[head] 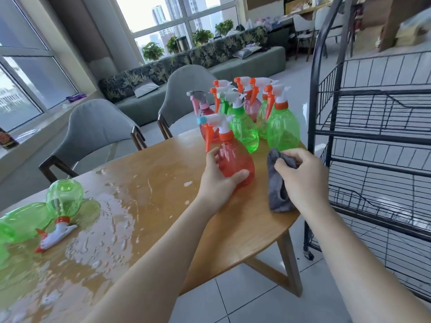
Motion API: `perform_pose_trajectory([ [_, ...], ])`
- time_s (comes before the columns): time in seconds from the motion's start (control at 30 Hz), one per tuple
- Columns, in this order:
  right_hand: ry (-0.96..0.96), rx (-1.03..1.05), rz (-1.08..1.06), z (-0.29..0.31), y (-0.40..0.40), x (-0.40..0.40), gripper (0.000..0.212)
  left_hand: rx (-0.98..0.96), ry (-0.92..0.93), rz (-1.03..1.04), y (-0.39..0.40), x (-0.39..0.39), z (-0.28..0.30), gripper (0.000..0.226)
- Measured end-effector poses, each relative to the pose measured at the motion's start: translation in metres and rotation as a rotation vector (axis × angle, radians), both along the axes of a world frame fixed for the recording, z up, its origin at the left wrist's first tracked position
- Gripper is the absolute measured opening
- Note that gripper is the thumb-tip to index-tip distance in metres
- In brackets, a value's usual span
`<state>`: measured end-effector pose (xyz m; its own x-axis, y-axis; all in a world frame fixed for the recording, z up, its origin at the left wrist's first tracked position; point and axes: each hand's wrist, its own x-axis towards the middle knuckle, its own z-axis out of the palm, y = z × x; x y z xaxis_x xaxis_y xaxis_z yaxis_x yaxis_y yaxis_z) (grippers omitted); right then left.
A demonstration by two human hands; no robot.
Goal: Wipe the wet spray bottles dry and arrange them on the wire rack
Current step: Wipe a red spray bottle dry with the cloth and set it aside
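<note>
While only the head view was available, it showed enough. Left hand (220, 180) was wrapped around the belly of a red spray bottle (235, 159), thumb on the near side, fingers round the far side; the bottle stood upright near the right end of the tabletop (245, 231). Right hand (303, 176) pinched a grey cloth (277, 190), bunched in the curled fingers and hanging down to the wood, just right of the red bottle and not touching it.

Behind it, a cluster of upright bottles (247, 108), green and pink-red, sat at the far right corner; nearest was a green bottle (283, 129) just beyond the cloth. At the left edge a tipped green bottle (64, 201) lay nozzle-down in a wide water puddle (112, 206), with more green plastic beside it. Wire rack (373, 136) stood on the floor just off the table's right end; the shelves in view held nothing.

Handling call: bottle looked empty, thin clear plastic, so light and a bit squashy; the wet skin was likely slick. Best hold was probably the neck under the orange collar (226, 136) or trigger head, leaving the belly free for the cloth. Risk: knocking neighbours over, they were packed tight.
</note>
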<state>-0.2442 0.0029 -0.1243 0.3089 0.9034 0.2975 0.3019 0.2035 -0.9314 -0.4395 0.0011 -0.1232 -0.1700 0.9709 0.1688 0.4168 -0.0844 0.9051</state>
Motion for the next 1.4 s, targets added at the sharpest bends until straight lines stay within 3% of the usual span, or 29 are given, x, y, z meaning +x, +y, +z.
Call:
perform_pose_trajectory([
  [0.23, 0.043, -0.019, -0.046, -0.002, 0.003, 0.019, 0.014, -0.011, 0.016, 0.002, 0.042, 0.024, -0.005, 0.109],
  [0.37, 0.069, -0.033, -0.057, -0.005, 0.003, 0.024, 0.012, -0.022, 0.024, 0.001, 0.045, 0.033, 0.000, 0.107],
  [0.67, 0.136, -0.063, 0.056, -0.002, -0.026, 0.015, 0.013, -0.040, 0.087, 0.092, 0.002, 0.019, 0.017, 0.116],
  [1.1, 0.138, -0.110, 0.684, 0.009, -0.117, -0.150, 0.005, 0.047, 0.103, 0.546, -0.201, -0.187, 0.016, 0.084],
  [1.27, 0.117, -0.130, 0.815, 0.008, -0.139, -0.211, 0.007, -0.041, 0.277, 0.654, -0.229, -0.273, 0.016, 0.071],
  [1.4, 0.071, -0.156, 0.889, 0.008, -0.144, -0.244, 0.003, -0.134, 0.478, 0.569, -0.220, -0.322, 0.016, 0.056],
])
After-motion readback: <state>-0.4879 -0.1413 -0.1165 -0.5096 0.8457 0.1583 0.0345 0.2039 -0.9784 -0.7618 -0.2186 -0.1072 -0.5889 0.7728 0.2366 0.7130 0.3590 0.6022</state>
